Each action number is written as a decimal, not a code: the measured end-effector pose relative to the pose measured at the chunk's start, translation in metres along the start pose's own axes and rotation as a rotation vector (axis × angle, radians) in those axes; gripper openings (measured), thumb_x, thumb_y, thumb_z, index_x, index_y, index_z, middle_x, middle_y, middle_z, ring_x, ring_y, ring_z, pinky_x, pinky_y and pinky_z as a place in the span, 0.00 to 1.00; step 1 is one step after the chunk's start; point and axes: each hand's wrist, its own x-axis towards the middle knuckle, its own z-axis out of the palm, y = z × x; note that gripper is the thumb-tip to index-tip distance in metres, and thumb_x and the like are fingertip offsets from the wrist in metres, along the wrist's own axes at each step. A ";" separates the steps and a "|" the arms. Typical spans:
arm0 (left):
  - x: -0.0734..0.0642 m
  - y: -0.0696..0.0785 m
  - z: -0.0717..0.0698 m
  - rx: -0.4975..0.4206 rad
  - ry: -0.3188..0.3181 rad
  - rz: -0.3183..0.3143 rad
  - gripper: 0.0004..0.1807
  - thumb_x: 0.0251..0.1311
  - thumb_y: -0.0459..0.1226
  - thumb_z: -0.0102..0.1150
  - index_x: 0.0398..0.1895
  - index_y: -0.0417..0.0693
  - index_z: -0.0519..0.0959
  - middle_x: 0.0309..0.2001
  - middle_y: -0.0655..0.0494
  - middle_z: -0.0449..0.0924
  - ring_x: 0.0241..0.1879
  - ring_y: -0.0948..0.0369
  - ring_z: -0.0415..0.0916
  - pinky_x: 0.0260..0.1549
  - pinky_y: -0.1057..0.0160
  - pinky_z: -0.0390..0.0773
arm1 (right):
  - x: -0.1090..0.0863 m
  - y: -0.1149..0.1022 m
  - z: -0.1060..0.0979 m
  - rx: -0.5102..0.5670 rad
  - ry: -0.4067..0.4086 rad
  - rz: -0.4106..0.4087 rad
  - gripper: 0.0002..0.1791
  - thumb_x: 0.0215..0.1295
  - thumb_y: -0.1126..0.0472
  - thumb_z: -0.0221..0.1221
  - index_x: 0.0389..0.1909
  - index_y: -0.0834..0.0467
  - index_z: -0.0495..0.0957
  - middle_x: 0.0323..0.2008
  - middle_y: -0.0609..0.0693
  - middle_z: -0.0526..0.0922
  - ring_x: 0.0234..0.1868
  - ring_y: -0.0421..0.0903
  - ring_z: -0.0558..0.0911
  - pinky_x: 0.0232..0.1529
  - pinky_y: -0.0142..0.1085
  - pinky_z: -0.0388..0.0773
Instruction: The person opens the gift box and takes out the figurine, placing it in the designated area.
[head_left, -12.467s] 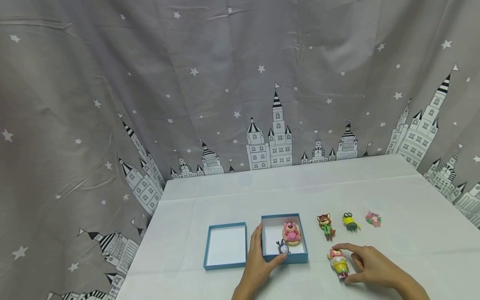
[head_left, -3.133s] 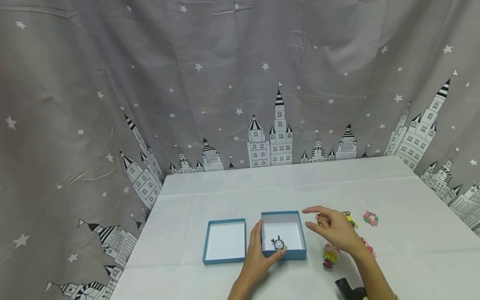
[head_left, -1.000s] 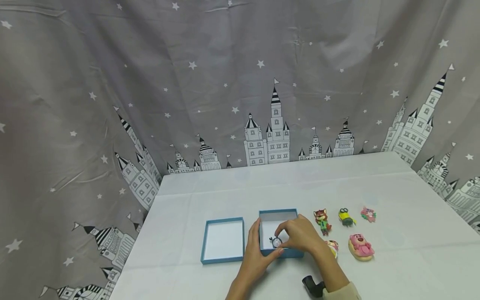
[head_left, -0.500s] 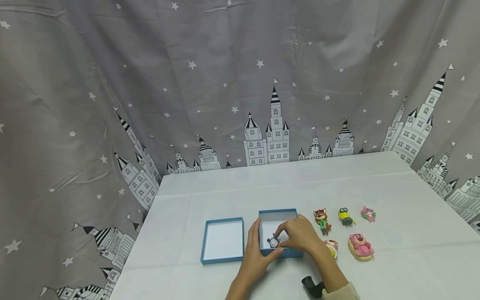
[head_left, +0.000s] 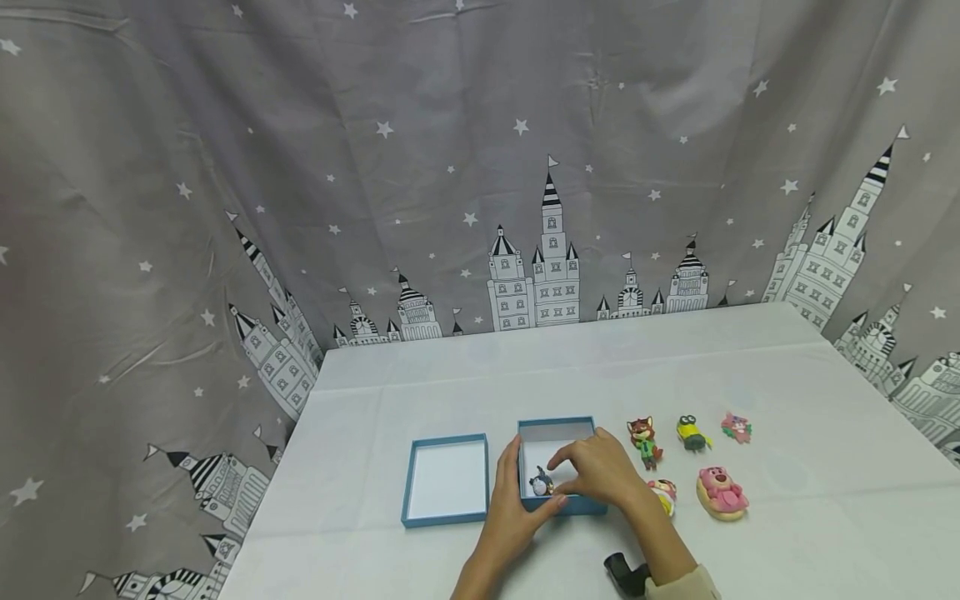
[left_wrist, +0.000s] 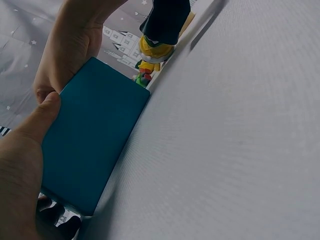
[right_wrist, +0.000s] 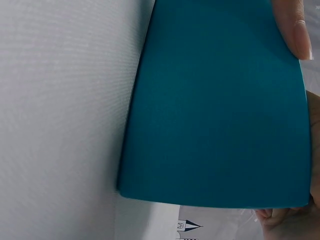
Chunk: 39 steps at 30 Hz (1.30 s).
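In the head view, a blue box (head_left: 572, 506) with a white inside sits upright on the table. My left hand (head_left: 512, 510) grips its left side, the thumb along the front rim. A small dark grey figurine with a pale belly (head_left: 540, 482) lies in the box's front left corner. My right hand (head_left: 597, 468) reaches in over the front right, its curled index finger and thumb pinching the figurine's right end. In the left wrist view, the box's front wall (left_wrist: 95, 135) hides the inside. The right wrist view shows that wall (right_wrist: 215, 110) and a thumb (right_wrist: 295, 30) over its rim.
The shallow blue lid (head_left: 447, 522) lies left of the box. To the right are a fox figurine (head_left: 645, 442), a yellow-green figurine (head_left: 692, 434), a small pink figurine (head_left: 737, 427), a pink bear figurine (head_left: 722, 493) and a figurine (head_left: 663, 495) partly behind the right arm.
The pink bear has gone from the box to the table on the right. Over the last second the grey figurine has turned and shifted left in the box; both hands have stayed nearly still.
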 end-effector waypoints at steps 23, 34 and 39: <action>0.001 -0.001 0.000 -0.016 0.004 0.023 0.54 0.46 0.58 0.60 0.70 0.50 0.42 0.68 0.47 0.46 0.65 0.45 0.48 0.57 0.42 0.61 | 0.003 -0.003 0.005 0.049 -0.023 -0.046 0.14 0.40 0.47 0.68 0.33 0.41 0.83 0.25 0.36 0.83 0.16 0.32 0.61 0.26 0.29 0.60; 0.001 0.001 -0.001 -0.019 -0.011 -0.006 0.54 0.45 0.60 0.59 0.70 0.51 0.42 0.68 0.49 0.45 0.66 0.46 0.48 0.58 0.43 0.61 | 0.003 -0.005 0.002 0.063 -0.051 -0.042 0.14 0.40 0.49 0.68 0.33 0.42 0.84 0.25 0.37 0.83 0.16 0.33 0.60 0.25 0.29 0.59; 0.000 0.001 -0.001 -0.026 -0.011 -0.003 0.54 0.46 0.59 0.60 0.70 0.51 0.42 0.68 0.49 0.45 0.66 0.46 0.48 0.58 0.43 0.60 | 0.003 -0.005 0.002 0.069 -0.051 -0.042 0.13 0.41 0.49 0.68 0.33 0.42 0.84 0.25 0.37 0.83 0.16 0.33 0.61 0.26 0.30 0.60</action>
